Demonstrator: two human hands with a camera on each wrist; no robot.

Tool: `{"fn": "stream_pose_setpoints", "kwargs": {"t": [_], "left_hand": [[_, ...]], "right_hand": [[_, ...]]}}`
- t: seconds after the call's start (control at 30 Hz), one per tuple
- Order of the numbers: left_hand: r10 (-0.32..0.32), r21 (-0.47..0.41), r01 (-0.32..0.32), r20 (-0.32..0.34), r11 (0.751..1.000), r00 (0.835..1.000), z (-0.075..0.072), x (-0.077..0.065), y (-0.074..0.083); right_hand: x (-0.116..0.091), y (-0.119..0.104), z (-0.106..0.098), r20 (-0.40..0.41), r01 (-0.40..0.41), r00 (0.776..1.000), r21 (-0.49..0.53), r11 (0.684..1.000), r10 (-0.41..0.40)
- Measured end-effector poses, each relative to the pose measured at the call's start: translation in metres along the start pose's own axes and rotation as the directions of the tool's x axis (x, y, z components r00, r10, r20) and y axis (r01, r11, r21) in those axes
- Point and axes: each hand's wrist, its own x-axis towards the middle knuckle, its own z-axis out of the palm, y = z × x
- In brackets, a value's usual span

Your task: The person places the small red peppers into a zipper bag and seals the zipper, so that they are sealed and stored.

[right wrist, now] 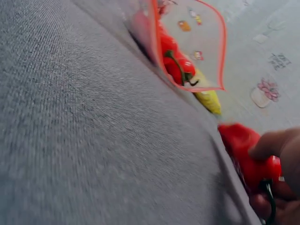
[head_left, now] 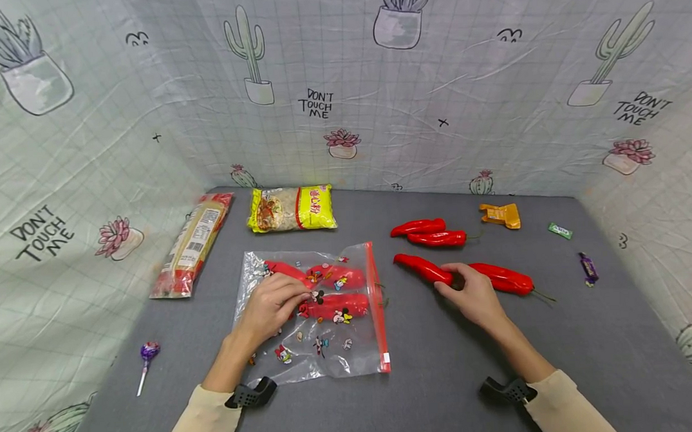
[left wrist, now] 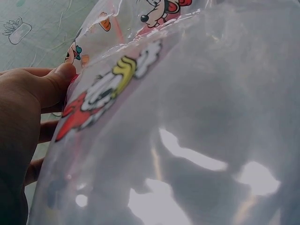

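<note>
A clear zip bag (head_left: 300, 366) with cartoon prints and a red zip edge lies on the table, several red peppers (head_left: 350, 305) showing through it. My left hand (head_left: 274, 303) pinches the bag's upper layer; in the left wrist view the thumb (left wrist: 65, 72) lies at the plastic's edge, other fingers behind it. To the right, my right hand (head_left: 471, 294) grips a long red pepper (head_left: 420, 267) near its stem end, its tip toward the bag. The right wrist view shows the bag's mouth (right wrist: 224, 47) gaping, green stems inside. Another red pepper (head_left: 505, 280) lies just beyond the right hand.
Two red peppers (head_left: 436, 239) lie farther back. Behind the bag sits a yellow food packet (head_left: 315, 207), with a long red-ended packet (head_left: 191, 245) at left. A lollipop (head_left: 148, 355), an orange wrapper (head_left: 508, 216), a green sweet (head_left: 560, 230) and a purple sweet (head_left: 588, 268) lie around.
</note>
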Motion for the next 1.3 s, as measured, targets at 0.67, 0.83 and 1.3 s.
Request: {"fn": "stream_pose_setpoints", "kwargs": {"t": [0.67, 0.83, 1.3], "left_hand": [[0.006, -0.020, -0.007, -0.013, 1.000, 1.000, 0.001, 0.000, 0.000], [0.010, -0.024, -0.011, -0.017, 1.000, 1.000, 0.001, 0.000, -0.001], [-0.003, -0.013, 0.003, 0.012, 1.000, 1.000, 0.000, 0.000, 0.000]], "right_hand": [[-0.025, -0.013, -0.020, 0.226, 0.144, 0.956, 0.185, 0.972, -0.184], [-0.027, -0.019, -0.018, 0.251, 0.165, 0.947, 0.162, 0.973, -0.202], [-0.024, -0.036, 0.008, 0.266, 0.188, 0.937, 0.158, 0.969, -0.225]]}}
